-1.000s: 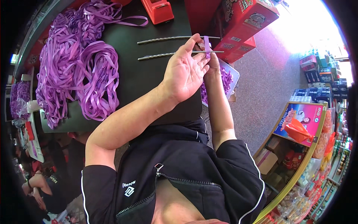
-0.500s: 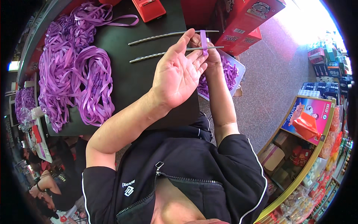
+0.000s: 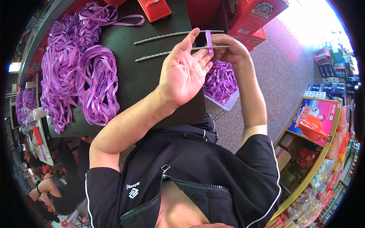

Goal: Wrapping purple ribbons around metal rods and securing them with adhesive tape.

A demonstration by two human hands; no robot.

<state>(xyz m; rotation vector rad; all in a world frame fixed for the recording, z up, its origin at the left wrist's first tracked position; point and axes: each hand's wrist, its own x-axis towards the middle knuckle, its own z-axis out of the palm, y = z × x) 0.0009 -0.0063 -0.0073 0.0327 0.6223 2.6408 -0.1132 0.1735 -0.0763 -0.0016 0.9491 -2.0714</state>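
Observation:
Two thin twisted metal rods (image 3: 163,37) stick out side by side over the table's right edge. A purple ribbon loop (image 3: 209,41) spans both rods near their right ends. My left hand (image 3: 184,72) is palm up with its thumb raised and fingers stretched out, fingertips at the lower end of the loop. My right hand (image 3: 232,47) is curled around the rod ends, just right of the loop; its fingertips are partly hidden, so what it pinches cannot be made out. Below the hands, cut purple ribbon pieces (image 3: 220,81) fill a pale plastic tub (image 3: 227,105).
A large heap of purple ribbon (image 3: 62,76) covers the left of the dark table (image 3: 148,87). A red box-shaped device (image 3: 156,9) stands at the table's back. Red cartons (image 3: 253,19) stand beyond my right hand. A display counter (image 3: 304,152) is at right; another person (image 3: 53,190) sits at lower left.
My right hand has moved right from behind my left fingers, with its elbow swinging outward, uncovering more of the tub. My left hand stays nearly in place beside the ribbon loop.

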